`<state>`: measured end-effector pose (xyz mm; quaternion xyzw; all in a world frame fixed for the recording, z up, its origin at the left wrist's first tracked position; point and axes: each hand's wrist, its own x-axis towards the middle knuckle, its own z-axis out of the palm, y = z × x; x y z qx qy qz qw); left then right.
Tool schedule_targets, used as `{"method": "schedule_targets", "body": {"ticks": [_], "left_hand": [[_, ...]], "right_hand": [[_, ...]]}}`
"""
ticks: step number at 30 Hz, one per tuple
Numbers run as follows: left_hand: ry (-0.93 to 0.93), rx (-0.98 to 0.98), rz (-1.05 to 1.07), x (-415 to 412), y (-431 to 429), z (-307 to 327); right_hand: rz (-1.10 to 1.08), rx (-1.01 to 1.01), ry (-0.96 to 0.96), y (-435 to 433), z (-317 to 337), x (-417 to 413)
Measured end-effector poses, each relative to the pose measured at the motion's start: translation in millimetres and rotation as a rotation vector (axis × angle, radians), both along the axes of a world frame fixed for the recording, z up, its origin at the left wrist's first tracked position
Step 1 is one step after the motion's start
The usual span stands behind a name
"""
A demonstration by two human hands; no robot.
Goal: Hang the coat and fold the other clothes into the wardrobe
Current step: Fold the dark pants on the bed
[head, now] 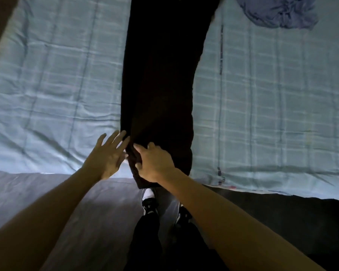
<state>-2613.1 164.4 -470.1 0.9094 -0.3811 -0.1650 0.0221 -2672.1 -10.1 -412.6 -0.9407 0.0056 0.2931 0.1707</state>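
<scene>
Head view: long black cloth garment (159, 75), flat, featureless in dim light, laid lengthwise on pale blue checked bed cover (57, 75), near end overhanging cover's edge. Right hand (155, 163) curled, gripping garment's near left edge. Left hand (108, 155) flat, fingers spread, just beside that edge.

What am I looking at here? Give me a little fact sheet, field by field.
surface: bed with pale blue checked cover
main item: dark garment, laid out lengthwise, near end over the bed's edge
left hand: open, fingers spread at the garment's edge
right hand: grips the garment's near end
also there: crumpled blue garment, far right
</scene>
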Motion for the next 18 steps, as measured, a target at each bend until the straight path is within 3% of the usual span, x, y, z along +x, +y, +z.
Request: {"method": "schedule_targets", "body": {"ticks": [3, 8, 18], "left_hand": [[0.002, -0.057, 0.084, 0, 8, -2], [0.03, -0.253, 0.272, 20, -21, 11], [0.117, -0.382, 0.507, 97, -97, 38]], "right_hand": [[0.024, 0.095, 0.071, -8, -6, -7], [-0.109, 0.147, -0.16, -34, -2, 0], [-0.284, 0.228, -0.295, -83, 9, 77]]}}
